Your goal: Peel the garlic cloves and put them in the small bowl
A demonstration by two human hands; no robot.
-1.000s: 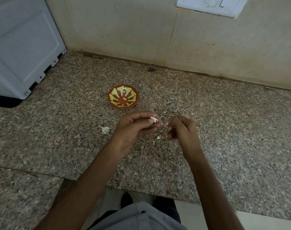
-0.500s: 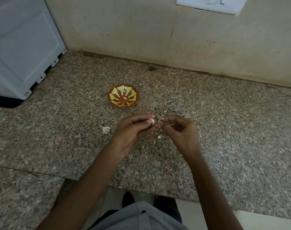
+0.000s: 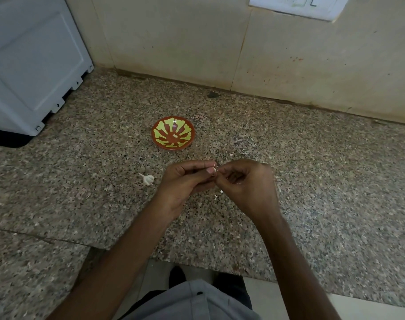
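We see both hands raised just above the desk [image 3: 312,181], fingertips meeting. The left hand [image 3: 185,181] has its fingers curled, and thumb and forefinger pinch a garlic clove [image 3: 217,167]. The right hand [image 3: 247,183], fingers curled too, pinches at the same clove from the other side. The clove sits right between the two sets of fingertips and is almost wholly covered: only a small whitish sliver shows, so we cannot tell how much skin is on it.

Just below the meeting fingertips, on the desk, lie a few white peel scraps [image 3: 217,196]. Just beside the left hand, on its outer side, rests a second garlic piece [image 3: 148,179] – white, ribbed, with a thin stalk pointing away from the hand.

Beyond the left hand's fingertips, near but apart from them, stands the small bowl [image 3: 173,147], reddish-brown with a yellow-green petal pattern inside. A small pale spot shows at its centre – we cannot tell whether that is a clove or part of the pattern.

Farther off, well to the left of the left hand, a pale grey appliance [image 3: 30,65] stands on the desk, and behind everything rises a beige wall [image 3: 196,42].
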